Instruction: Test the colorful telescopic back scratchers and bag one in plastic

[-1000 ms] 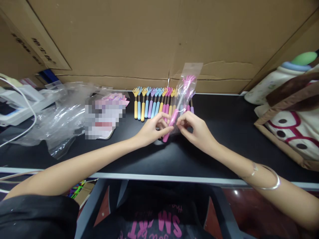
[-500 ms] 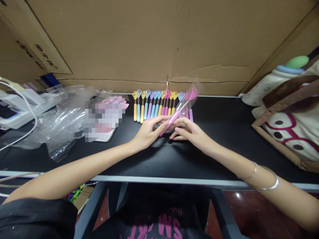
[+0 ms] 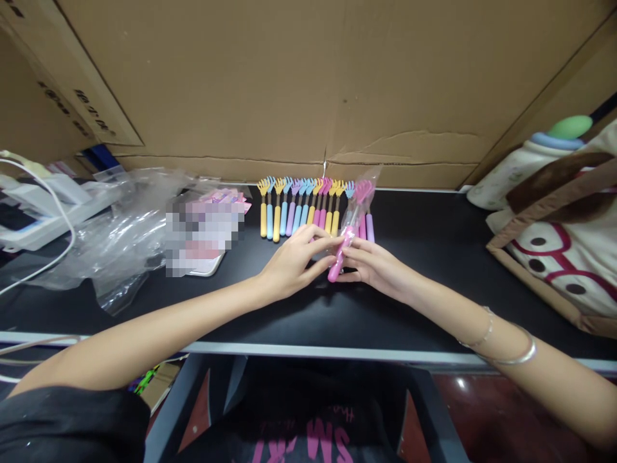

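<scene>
Both hands meet over the middle of the black table on a pink back scratcher (image 3: pixel 337 262) with a claw-shaped head, in a clear plastic sleeve (image 3: pixel 372 176). My left hand (image 3: pixel 294 263) pinches its handle from the left, thumb and fingers closed. From the right, my right hand (image 3: pixel 378 267) has its fingers closed around the same handle, partly hidden behind it. Just beyond lies a side-by-side row of small back scratchers (image 3: pixel 290 218) in yellow, blue, purple and pink, heads pointing away from me. The sleeve overlaps the row's right end.
Clear plastic bags (image 3: pixel 120 225) lie in a heap at left, beside pink packets (image 3: pixel 226 198) and a partly blurred flat item (image 3: pixel 212 265). A white device (image 3: pixel 53 215) with a cable stands far left. At right are a tote bag (image 3: pixel 554 283) and bottle (image 3: pixel 506 167). Cardboard (image 3: pixel 308 83) walls the back.
The pink back scratcher has tipped so its handle end points more toward me, and it has shifted slightly right. My right fingers have closed in around the handle.
</scene>
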A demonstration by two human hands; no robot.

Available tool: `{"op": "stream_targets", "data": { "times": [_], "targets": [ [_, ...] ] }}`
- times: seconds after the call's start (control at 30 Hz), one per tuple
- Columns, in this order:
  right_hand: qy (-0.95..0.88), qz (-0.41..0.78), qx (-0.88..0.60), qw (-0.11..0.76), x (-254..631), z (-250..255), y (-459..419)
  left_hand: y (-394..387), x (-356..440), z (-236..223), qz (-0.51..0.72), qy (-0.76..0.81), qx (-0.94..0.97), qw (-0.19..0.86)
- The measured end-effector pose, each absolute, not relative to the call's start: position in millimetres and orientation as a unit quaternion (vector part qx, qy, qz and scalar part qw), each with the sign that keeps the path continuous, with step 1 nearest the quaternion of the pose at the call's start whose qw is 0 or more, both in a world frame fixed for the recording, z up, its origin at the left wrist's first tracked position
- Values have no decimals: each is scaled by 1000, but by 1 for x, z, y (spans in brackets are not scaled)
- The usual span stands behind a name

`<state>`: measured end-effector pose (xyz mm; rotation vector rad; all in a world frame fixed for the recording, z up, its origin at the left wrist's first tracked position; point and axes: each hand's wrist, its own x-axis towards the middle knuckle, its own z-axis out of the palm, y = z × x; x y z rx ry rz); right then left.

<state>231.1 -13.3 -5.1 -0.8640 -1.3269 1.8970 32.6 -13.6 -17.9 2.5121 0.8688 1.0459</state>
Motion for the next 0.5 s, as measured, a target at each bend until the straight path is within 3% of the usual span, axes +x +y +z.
{"op": "stream_targets", "data": {
  "times": [0.5],
  "targets": [
    [-536, 715, -327, 306, 239, 5, -5, 6, 22, -11, 370, 211, 897, 116]
  ]
}}
